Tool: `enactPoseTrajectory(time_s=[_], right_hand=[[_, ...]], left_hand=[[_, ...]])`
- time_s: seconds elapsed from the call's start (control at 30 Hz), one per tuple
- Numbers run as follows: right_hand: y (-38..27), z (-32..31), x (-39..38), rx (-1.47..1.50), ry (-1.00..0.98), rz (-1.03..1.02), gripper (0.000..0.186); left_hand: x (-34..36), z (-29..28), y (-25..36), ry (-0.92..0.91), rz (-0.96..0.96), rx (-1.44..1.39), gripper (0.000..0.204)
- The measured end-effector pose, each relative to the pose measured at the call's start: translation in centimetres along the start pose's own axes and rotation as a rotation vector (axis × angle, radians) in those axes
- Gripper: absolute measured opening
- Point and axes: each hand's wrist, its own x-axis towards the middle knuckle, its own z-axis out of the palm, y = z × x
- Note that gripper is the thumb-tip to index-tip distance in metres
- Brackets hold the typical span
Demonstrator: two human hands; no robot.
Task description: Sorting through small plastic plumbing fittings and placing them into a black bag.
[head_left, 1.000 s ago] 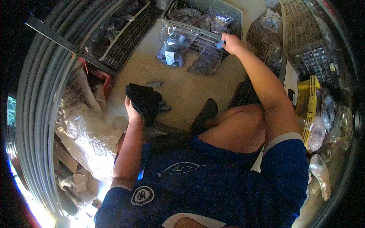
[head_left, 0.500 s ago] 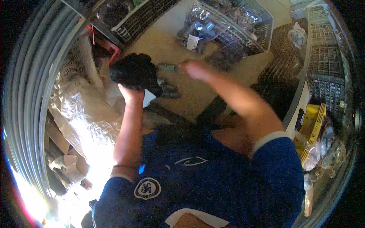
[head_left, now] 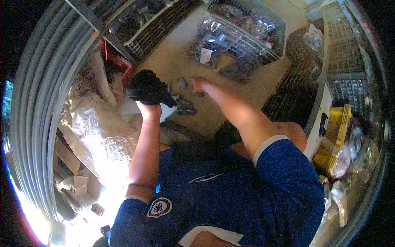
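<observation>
My left hand grips a lumpy black item, perhaps cloth or a glove, which covers most of its fingers. My right hand reaches over the floor with bent fingers, just right of a small grey fitting; what it holds, if anything, is too small and dim to make out. More grey fittings lie below the black item, beside a pale white piece.
A crate of bagged parts stands ahead, with a bag of fittings at its front. Dark crates flank it. Crumpled paper sacks and grey pipes are on the left; a yellow crate sits at the right.
My right hand has left the front crate and dropped down and leftward toward the floor fittings. My left hand with the black item sits farther up in the picture; the view has shifted.
</observation>
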Motion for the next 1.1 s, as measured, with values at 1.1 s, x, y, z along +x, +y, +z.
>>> enactPoseTrajectory(time_s=[1.1], right_hand=[[-13.0,-18.0,-29.4,1.828,0.114,-0.063,0.022]], left_hand=[[-8.2,19.0,2.4,-0.212,0.572,0.93,0.031]])
